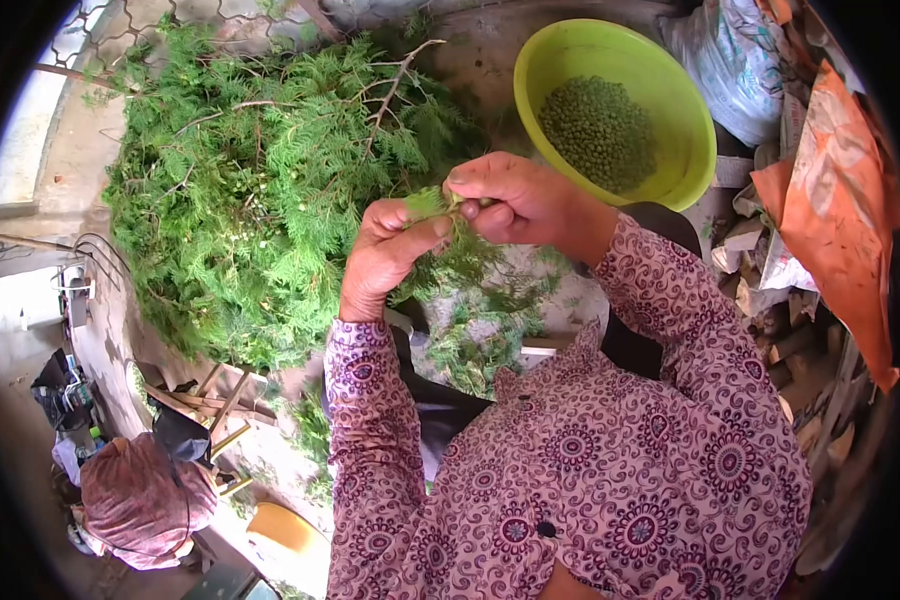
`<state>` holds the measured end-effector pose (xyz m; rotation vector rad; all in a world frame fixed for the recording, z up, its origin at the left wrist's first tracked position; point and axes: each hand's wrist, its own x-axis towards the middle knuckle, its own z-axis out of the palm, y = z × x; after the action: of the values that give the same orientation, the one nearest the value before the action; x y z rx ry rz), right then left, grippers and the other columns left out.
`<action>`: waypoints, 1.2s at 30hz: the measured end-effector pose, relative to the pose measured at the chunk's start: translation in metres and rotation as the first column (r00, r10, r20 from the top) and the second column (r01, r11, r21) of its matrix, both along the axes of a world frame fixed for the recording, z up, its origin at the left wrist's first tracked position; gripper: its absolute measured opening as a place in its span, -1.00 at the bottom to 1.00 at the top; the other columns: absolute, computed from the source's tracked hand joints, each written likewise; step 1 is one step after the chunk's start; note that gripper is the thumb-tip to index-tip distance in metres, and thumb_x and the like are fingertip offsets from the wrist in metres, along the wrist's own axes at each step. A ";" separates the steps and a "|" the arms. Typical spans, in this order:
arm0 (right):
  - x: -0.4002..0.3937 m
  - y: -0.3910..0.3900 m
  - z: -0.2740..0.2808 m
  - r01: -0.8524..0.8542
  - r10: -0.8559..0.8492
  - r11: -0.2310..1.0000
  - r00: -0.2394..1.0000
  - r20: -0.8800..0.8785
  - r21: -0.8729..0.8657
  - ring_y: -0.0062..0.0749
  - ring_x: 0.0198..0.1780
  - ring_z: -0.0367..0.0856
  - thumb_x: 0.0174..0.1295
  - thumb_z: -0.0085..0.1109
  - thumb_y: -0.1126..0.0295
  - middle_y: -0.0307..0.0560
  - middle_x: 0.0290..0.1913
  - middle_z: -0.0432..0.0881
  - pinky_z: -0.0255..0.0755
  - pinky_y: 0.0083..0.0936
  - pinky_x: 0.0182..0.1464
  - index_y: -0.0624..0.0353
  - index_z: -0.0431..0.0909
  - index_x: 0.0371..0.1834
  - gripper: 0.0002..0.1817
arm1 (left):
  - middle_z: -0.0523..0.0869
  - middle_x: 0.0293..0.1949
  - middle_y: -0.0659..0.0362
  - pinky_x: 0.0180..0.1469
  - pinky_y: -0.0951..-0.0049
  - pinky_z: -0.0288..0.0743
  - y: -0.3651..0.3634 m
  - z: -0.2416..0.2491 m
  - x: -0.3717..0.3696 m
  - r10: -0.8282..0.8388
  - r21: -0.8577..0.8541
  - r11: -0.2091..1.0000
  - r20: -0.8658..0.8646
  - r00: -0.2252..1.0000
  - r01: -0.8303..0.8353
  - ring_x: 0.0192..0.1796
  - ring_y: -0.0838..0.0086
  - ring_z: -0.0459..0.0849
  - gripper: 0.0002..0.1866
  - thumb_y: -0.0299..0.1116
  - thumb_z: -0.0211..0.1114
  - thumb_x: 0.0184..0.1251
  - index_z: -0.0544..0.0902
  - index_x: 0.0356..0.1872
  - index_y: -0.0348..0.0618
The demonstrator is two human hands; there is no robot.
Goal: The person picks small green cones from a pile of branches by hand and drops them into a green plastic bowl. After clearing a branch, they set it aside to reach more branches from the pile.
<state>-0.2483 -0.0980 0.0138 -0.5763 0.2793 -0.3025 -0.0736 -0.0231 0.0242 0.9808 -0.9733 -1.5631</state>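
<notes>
A small green sprig (427, 203) is held between my two hands, in front of my chest. My left hand (392, 248) pinches its feathery end between thumb and fingers. Close beside it, my right hand (505, 197) has its fingers curled in a pinch at the stem side of the sprig. Just beyond my hands lies a large heap of green leafy branches (260, 200), with a bare brown twig on top. To the right of the heap stands a yellow-green basin (685, 110) with many small round green pieces (598, 130) in it.
Orange sheeting (835, 215) and a white sack (735, 70) are at the right, near stacked wood. Loose sprigs (470, 345) lie on the floor near my legs. A cloth-covered bundle (140, 500) and an orange-yellow container (288, 535) are at the lower left.
</notes>
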 end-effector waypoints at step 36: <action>-0.177 -0.138 -0.068 -0.345 -0.985 0.027 0.149 -0.083 -0.938 -0.06 -0.27 0.55 0.03 0.00 0.40 0.09 -0.37 0.58 0.41 -0.29 -0.21 0.19 0.52 -0.29 -0.80 | 0.46 -0.63 0.32 -0.61 0.56 0.11 0.204 0.069 0.163 0.445 -0.353 0.648 0.895 -0.040 -0.675 -0.61 0.67 0.28 -0.76 -0.34 0.08 0.27 0.63 -0.27 -0.32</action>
<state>-0.4253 -0.2359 -0.0546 -2.1161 1.7075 -0.9366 0.0890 0.1810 0.0933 2.2921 -0.9090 -0.0945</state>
